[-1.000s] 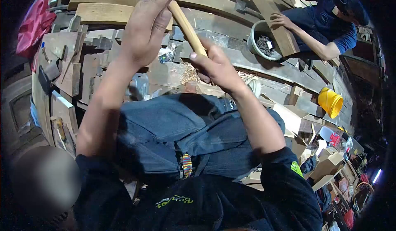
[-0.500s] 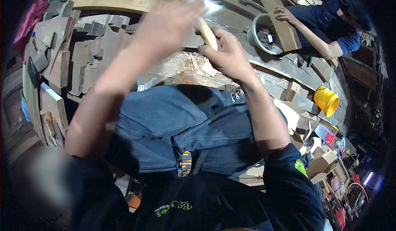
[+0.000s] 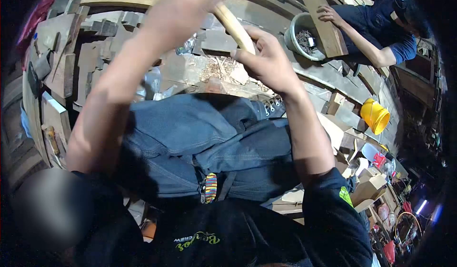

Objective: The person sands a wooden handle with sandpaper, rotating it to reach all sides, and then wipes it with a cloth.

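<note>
1. Head view: the right hand point(image 3: 271, 62) is partly closed, fingers curled round the near end of the pale stick point(image 3: 234, 28), thumb along it.
2. The left hand point(image 3: 188, 12) is at the stick's far end, blurred; how far open it is, or whether it grips, I cannot tell.
3. The stick slants between both hands, above the floor and the shavings point(image 3: 220, 70).
4. Beyond the right hand, a grey bucket point(image 3: 290, 39) holds dark pieces; a plank point(image 3: 320, 15) crosses its edge, with a co-worker's hand point(image 3: 329, 16) on it.
5. Farther right, a yellow bucket point(image 3: 374, 116) is tilted.
</note>
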The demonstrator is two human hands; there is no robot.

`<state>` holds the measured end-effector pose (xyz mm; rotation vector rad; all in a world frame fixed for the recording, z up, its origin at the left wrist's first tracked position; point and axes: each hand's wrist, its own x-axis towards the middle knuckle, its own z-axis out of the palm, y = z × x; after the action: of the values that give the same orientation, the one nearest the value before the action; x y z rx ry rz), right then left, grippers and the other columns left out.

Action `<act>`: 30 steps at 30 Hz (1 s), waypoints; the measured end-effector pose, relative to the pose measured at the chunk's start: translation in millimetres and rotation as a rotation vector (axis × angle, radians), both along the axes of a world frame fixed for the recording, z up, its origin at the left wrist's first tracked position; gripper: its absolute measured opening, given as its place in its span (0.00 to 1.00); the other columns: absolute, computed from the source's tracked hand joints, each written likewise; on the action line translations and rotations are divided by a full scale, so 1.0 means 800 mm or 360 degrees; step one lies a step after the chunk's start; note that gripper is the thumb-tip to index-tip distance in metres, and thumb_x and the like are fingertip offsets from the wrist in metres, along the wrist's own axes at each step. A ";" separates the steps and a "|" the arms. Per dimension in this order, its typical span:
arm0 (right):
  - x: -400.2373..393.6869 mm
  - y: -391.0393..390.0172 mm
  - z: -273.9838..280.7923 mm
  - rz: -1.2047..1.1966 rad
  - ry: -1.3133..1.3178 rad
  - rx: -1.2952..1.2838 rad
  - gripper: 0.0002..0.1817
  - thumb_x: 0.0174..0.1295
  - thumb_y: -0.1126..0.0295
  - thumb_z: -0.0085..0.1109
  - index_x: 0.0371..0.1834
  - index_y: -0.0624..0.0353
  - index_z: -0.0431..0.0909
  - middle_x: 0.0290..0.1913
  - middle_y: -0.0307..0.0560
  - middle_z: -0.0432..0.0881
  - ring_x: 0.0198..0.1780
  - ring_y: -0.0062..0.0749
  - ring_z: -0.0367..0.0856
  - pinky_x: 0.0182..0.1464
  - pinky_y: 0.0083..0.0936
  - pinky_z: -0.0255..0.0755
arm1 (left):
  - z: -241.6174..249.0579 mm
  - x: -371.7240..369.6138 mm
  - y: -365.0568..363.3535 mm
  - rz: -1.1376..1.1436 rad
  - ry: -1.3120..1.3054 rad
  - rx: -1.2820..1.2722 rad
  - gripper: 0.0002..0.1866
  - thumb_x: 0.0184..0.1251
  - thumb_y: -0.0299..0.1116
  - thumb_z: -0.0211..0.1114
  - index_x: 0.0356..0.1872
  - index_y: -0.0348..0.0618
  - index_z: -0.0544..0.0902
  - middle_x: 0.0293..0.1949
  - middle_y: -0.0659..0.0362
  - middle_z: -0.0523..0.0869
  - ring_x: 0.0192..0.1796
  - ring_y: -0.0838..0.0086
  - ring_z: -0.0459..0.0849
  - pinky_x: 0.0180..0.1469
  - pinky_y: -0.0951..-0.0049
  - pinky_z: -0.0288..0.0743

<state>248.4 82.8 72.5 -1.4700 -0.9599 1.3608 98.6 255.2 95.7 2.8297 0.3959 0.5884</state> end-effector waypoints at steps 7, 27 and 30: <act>0.006 -0.001 0.005 -0.0116 -0.0032 0.0072 0.24 0.58 0.71 0.63 0.57 0.70 0.74 0.34 0.41 0.81 0.31 0.20 0.77 0.33 0.20 0.72 | 0.005 0.008 -0.042 -0.0309 0.0046 0.0086 0.22 0.61 0.24 0.60 0.59 0.42 0.80 0.61 0.52 0.82 0.69 0.64 0.75 0.77 0.55 0.59; 0.006 -0.003 0.010 -0.0010 0.0037 -0.0086 0.27 0.57 0.70 0.63 0.60 0.71 0.73 0.42 0.48 0.83 0.40 0.23 0.79 0.41 0.23 0.75 | 0.013 0.003 -0.009 -0.0070 0.0092 0.0111 0.20 0.67 0.28 0.59 0.59 0.41 0.80 0.62 0.52 0.81 0.70 0.63 0.73 0.78 0.55 0.57; 0.002 -0.001 -0.005 -0.0063 -0.0277 0.0313 0.25 0.60 0.74 0.62 0.61 0.71 0.73 0.34 0.37 0.77 0.30 0.15 0.72 0.29 0.17 0.67 | -0.002 -0.001 -0.029 -0.0041 0.0084 0.0245 0.20 0.67 0.27 0.59 0.60 0.41 0.80 0.62 0.52 0.81 0.70 0.64 0.74 0.77 0.57 0.59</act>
<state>249.9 82.2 68.7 -1.4653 -1.1351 1.0903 97.4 232.1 94.5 2.9979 0.3361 0.5631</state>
